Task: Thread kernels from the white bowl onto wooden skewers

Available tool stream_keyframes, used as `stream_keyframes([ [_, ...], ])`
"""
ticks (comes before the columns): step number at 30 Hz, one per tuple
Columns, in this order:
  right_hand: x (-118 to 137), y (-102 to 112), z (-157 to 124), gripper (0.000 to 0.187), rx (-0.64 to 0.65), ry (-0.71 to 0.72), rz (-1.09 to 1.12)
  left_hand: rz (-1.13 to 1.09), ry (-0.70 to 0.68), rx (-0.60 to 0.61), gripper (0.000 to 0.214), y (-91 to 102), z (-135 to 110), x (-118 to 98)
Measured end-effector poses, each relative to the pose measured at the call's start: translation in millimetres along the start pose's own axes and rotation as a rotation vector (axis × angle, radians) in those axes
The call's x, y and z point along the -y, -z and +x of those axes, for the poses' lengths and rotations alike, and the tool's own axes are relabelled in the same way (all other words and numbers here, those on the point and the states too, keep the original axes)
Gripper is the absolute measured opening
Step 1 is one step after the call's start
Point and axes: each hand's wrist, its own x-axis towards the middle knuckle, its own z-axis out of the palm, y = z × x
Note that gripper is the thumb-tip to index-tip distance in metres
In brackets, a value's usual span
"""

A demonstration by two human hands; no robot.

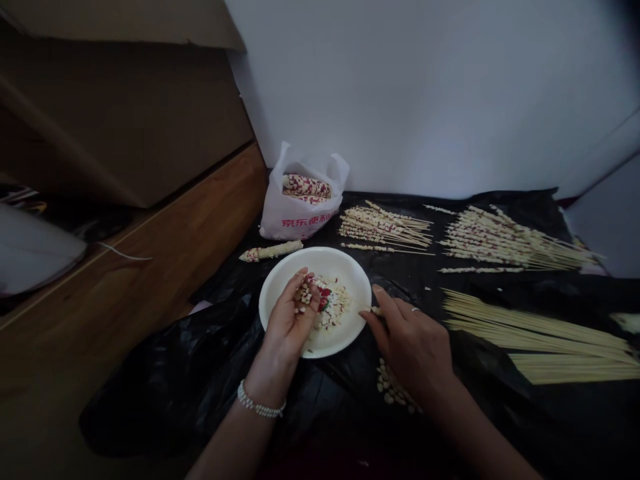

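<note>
A white plate (pixel 280 283) holding loose pale kernels (pixel 335 307) sits on black plastic sheeting (pixel 200 360). My left hand (pixel 293 313), with a bead bracelet at the wrist, hovers over the plate, cupped around a small heap of kernels. My right hand (pixel 407 337) rests at the plate's right rim, thumb and forefinger pinched on a thin skewer; a ring shows on one finger. A short row of threaded kernels (pixel 393 390) lies under the right wrist.
A white plastic bag (pixel 300 220) with red-and-white corn cobs stands behind the plate, one cob (pixel 270 252) lying beside it. Two piles of threaded skewers (pixel 385 227) (pixel 505 243) lie at the back, bare bamboo skewers (pixel 540 337) at right. A wooden surface (pixel 125 287) runs along the left.
</note>
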Motion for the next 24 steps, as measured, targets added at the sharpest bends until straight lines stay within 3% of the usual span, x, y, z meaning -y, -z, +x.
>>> stream_keyframes([
  [2,-4.7,0.8,0.6,0.037,0.063,-0.053,0.053,-0.022,-0.02,-0.003,0.026,0.4,1.9,-4.1],
  [5,-13.0,4.6,3.8,0.023,0.267,-0.089,0.295,-0.026,-0.043,0.022,0.025,2.2,3.9,-4.5],
  [7,-18.8,8.8,7.6,0.023,0.406,-0.069,0.501,-0.01,-0.047,0.02,0.025,3.7,4.4,-2.5],
  [11,-30.1,17.9,14.8,0.024,0.547,-0.013,0.715,-0.003,-0.045,-0.003,0.019,5.9,5.4,1.3],
  [17,-32.1,19.5,14.5,0.034,0.492,-0.017,0.55,0.027,-0.106,0.017,0.012,6.1,7.4,4.3],
  [24,-18.7,14.7,11.0,0.031,0.401,-0.047,0.58,0.071,-0.138,0.009,0.013,4.9,6.2,3.3],
])
